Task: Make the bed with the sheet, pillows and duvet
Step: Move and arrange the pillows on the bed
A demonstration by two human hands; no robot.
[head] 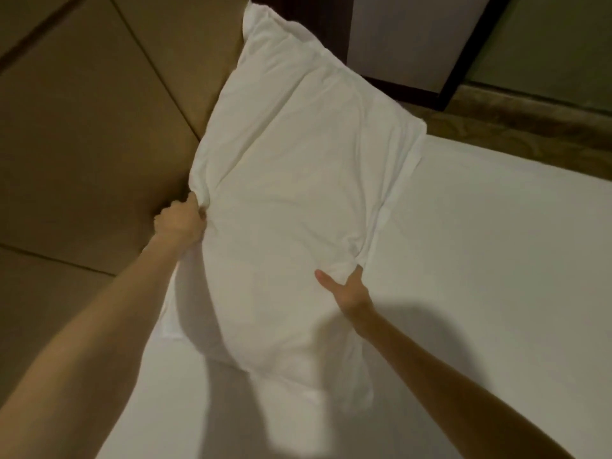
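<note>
A large white pillow (298,167) lies on the white sheet (496,260) at the head of the bed, its far end leaning against the padded headboard (99,127). My left hand (180,220) grips a bunched corner of the pillowcase on the headboard side. My right hand (347,286) holds the pillow's opposite edge, thumb on top and fingers tucked under the fabric. A second white pillow (298,392) lies partly under the first, close to me. No duvet is in view.
The tan padded headboard fills the left side. A dark-framed panel (397,44) stands beyond the bed at the top right, with patterned carpet (530,120) along the bed's far edge. The sheet stretches flat to the right.
</note>
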